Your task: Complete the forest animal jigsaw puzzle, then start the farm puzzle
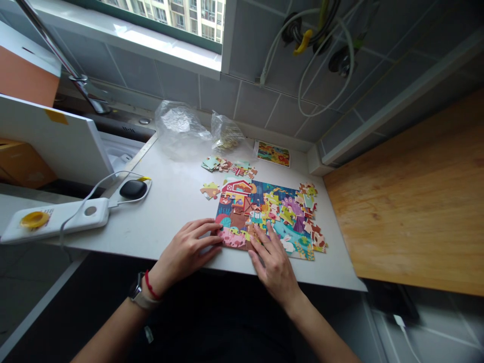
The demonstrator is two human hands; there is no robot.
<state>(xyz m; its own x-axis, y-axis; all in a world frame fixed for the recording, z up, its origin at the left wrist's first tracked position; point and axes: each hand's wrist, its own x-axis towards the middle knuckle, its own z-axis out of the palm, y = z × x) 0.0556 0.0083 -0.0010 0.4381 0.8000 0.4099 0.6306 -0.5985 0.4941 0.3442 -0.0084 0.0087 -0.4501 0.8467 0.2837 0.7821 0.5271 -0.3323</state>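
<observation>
White countertop [170, 201] bears the puzzle [260, 207] partly beneath the right hand [275, 266].

Multicoloured puzzle [269, 205]: red barn [237, 187] (white-trimmed), purple bird [290, 203], white rabbit [287, 244]; white tabletop [170, 201], grey wall tiles [252, 103].

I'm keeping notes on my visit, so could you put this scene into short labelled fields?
Left hand: fingers at the left edge of the jigsaw puzzle
Right hand: fingers on the puzzle's near part
Loose pieces: behind the puzzle and along its right side
Picture card: flat, behind the puzzle
Clear plastic bags: near the tiled wall
Wristwear: watch, red band, both left
</observation>
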